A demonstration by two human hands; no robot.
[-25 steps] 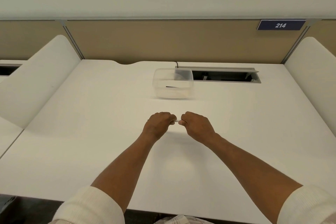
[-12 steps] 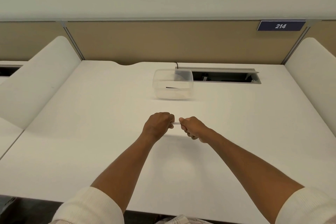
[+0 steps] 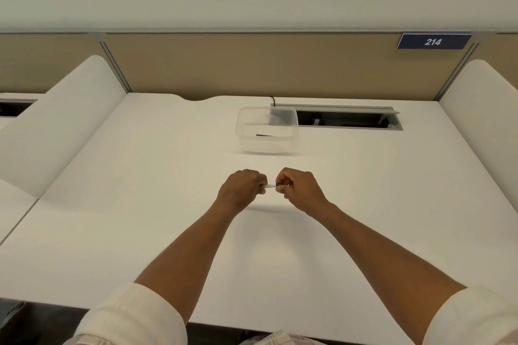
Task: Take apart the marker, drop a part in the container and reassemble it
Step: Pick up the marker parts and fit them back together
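White desk (image 3: 140, 204); tan partition (image 3: 252, 64); blue "214" sign (image 3: 433, 41); open cable tray (image 3: 347, 119).

Between the fingers (image 3: 260, 180) of the two hands shows a marker (image 3: 269, 185), white with a dark end. Beyond them stands a clear container (image 3: 266, 145) with a thin dark piece (image 3: 265, 135) inside, on a white desk (image 3: 140, 204). The partition (image 3: 252, 64) is tan; the navy sign (image 3: 433, 41) bears white numerals. Both sleeves (image 3: 134, 316) are cream.
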